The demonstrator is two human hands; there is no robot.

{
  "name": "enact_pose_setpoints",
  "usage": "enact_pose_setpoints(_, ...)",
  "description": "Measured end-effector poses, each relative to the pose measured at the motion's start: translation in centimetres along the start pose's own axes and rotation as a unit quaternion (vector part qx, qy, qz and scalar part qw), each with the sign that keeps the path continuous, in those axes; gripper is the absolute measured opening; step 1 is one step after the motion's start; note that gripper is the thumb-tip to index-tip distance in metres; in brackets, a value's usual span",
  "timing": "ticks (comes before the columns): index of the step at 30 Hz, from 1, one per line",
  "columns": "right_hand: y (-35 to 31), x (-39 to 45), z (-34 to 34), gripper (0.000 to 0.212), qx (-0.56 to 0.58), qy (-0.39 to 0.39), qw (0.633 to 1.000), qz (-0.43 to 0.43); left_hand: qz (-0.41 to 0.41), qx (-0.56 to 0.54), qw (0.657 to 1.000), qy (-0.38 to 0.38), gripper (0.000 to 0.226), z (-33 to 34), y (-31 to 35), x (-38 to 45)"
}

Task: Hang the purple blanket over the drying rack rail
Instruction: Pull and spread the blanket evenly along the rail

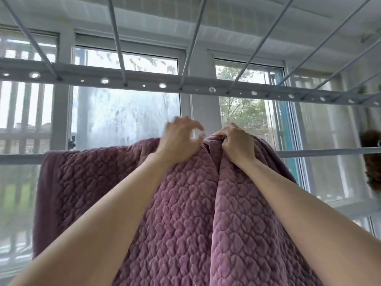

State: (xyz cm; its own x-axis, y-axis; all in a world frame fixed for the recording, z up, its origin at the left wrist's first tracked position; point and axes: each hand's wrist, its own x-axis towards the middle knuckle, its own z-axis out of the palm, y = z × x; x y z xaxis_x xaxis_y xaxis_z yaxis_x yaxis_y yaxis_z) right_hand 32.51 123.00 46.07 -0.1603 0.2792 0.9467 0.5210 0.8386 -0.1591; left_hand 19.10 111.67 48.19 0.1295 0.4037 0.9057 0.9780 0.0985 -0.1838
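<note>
A quilted purple blanket [185, 213] hangs across the horizontal grey drying rack rail [329, 152], its left part draped flat over the rail and its middle bunched into a raised fold. My right hand [237, 144] is shut on that bunched top edge, just above the rail. My left hand [181, 139] hovers right beside it, blurred, fingers spread and curled, holding nothing. The rail is hidden where the blanket covers it.
A higher grey rack bar with round holes [185, 84] runs overhead, with several thin rods [117, 42] slanting up from it. Windows [123, 116] with bars fill the wall behind. A brown fluffy object [371, 159] hangs at the far right.
</note>
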Motion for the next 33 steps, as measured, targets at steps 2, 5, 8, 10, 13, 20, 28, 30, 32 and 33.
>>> enact_pose_setpoints(2, -1.0, -0.4, 0.5, 0.028, -0.006, -0.033, 0.999, -0.006, 0.081, 0.034, 0.994, -0.07, 0.033, 0.5, 1.0, -0.6)
enact_pose_setpoints(5, -1.9, -1.2, 1.6, 0.043, -0.038, -0.076, 0.996, -0.008, 0.016, 0.082, 0.987, -0.138, 0.034, -0.1, -0.6, -1.9)
enact_pose_setpoints(8, -2.6, -1.6, 2.6, 0.04, -0.04, -0.061, 0.997, -0.018, -0.013, 0.168, 0.965, -0.203, 0.038, -1.3, -2.4, -3.0)
enact_pose_setpoints(10, -3.1, -1.5, 3.1, 0.035, -0.039, -0.059, 0.997, -0.03, -0.056, 0.189, 0.96, -0.199, 0.04, -2.3, -3.6, -3.6)
enact_pose_setpoints(13, -3.5, -1.3, 3.5, 0.035, -0.061, -0.067, 0.995, -0.036, -0.116, 0.269, 0.941, -0.168, 0.036, -4.5, -7.1, -5.0)
enact_pose_setpoints(20, -8.8, -1.9, 6.0, 0.037, -0.102, -0.062, 0.992, -0.04, -0.2, 0.376, 0.885, -0.186, 0.039, -7.5, -11.2, -8.3)
enact_pose_setpoints(28, -12.3, -3.3, 9.2, 0.035, -0.018, -0.208, 0.968, -0.137, -0.213, 0.277, 0.902, -0.255, 0.064, -8.4, -14.8, -10.7)
enact_pose_setpoints(30, -12.3, -3.4, 8.7, 0.032, -0.039, -0.187, 0.977, -0.091, -0.218, 0.27, 0.903, -0.254, 0.062, -8.8, -15.3, -11.4)
enact_pose_setpoints(32, -14.6, -3.4, 8.4, 0.031, -0.055, -0.15, 0.983, -0.088, -0.215, 0.215, 0.933, -0.191, 0.052, -8.4, -15.6, -12.0)
enact_pose_setpoints(33, -16.5, -3.2, 8.5, 0.034, -0.039, -0.147, 0.983, -0.103, -0.215, 0.177, 0.949, -0.15, 0.05, -8.4, -16.0, -12.4)
